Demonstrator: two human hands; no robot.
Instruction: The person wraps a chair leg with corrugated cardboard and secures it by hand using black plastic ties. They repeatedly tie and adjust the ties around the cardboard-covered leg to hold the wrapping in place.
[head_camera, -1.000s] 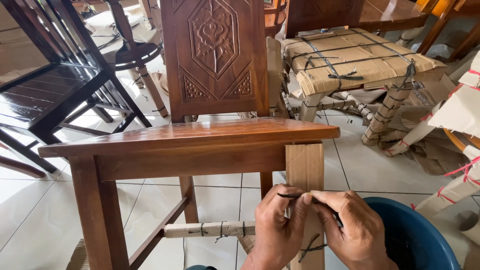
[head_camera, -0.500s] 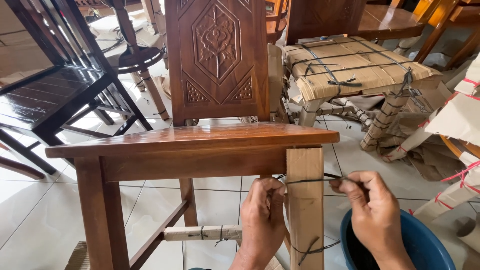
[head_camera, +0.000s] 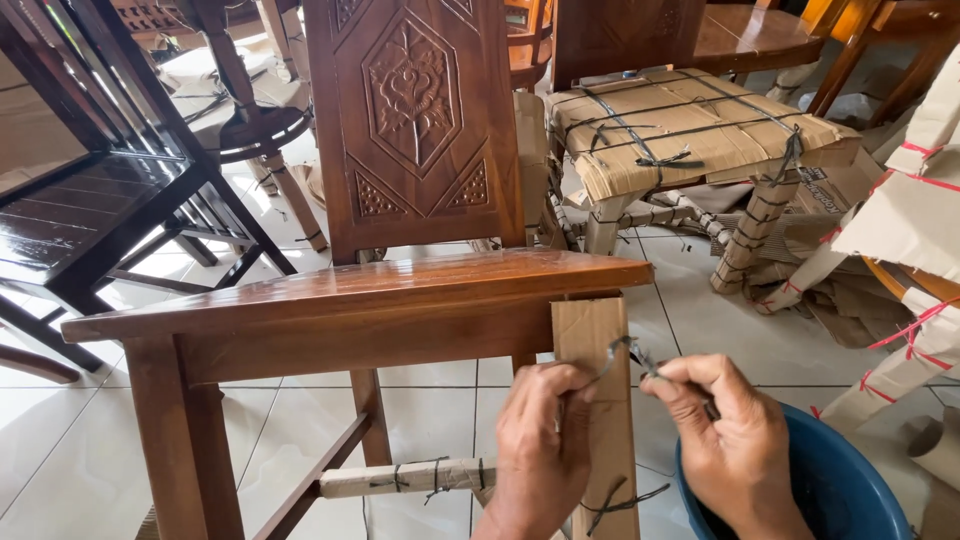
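A carved brown wooden chair (head_camera: 350, 300) stands in front of me. Its front right leg is wrapped in cardboard (head_camera: 598, 330). My left hand (head_camera: 540, 440) presses against the cardboard and pinches one end of a thin dark string (head_camera: 620, 350). My right hand (head_camera: 725, 440) pinches the other end just to the right of the leg. Lower down, a second dark string (head_camera: 615, 497) is tied around the same leg. A cardboard strip bound with string (head_camera: 405, 477) covers the lower side rail.
A blue plastic tub (head_camera: 830, 490) sits under my right hand. Behind stands a chair fully wrapped in cardboard and string (head_camera: 690, 130). Dark wooden furniture (head_camera: 90, 220) fills the left. Cardboard-wrapped pieces with red string (head_camera: 920, 220) lie at the right. The floor is white tile.
My hands were joined at the leg, then the right hand pulled the string out to the right. Now both hands are close together again, higher on the leg near the seat rail.
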